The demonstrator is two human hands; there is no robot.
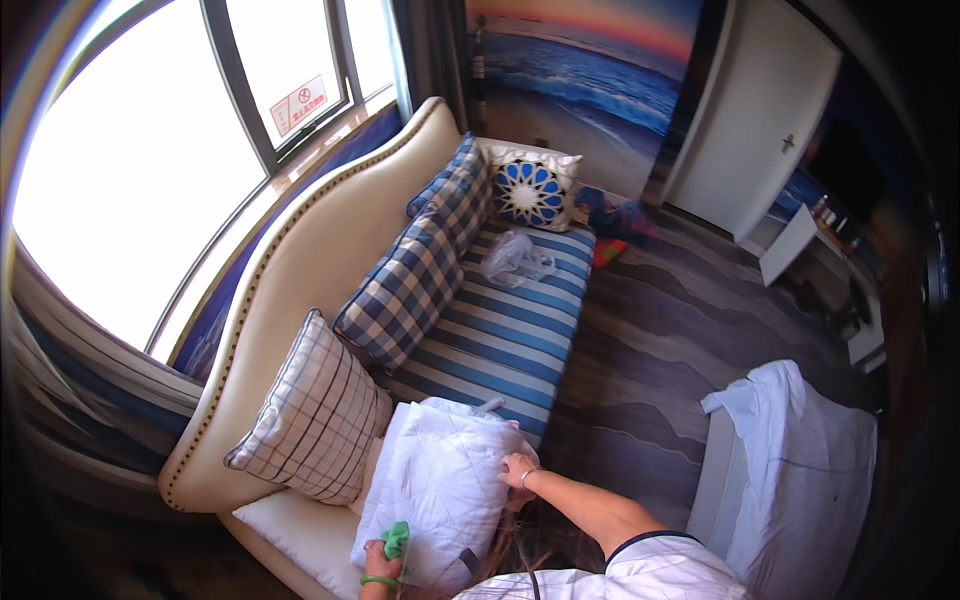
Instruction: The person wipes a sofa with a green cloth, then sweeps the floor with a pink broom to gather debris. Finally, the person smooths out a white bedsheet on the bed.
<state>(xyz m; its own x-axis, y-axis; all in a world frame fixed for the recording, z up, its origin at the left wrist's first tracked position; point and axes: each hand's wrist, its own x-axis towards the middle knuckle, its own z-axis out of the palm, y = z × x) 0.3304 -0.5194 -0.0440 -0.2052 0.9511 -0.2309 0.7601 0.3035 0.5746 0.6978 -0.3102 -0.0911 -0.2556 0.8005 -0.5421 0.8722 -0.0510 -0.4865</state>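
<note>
My left grip is closed on a green cloth, bunched small, probably so that it fits in one palm. My right grip curls at the quilt's other side; I cannot tell whether it pinches the fabric. The white quilt lies on the sofa's near end, beside a checked cushion leaning on the backrest; the sofa seems to bear its weight, so my grips need only steady it.

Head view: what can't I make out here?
All in the head view:
Sofa under the quilt: hidden by the quilt.
Left hand: its arm is cut off by the lower edge.
Desk items: too small to identify.
Outside the window: lost in glare.
</note>
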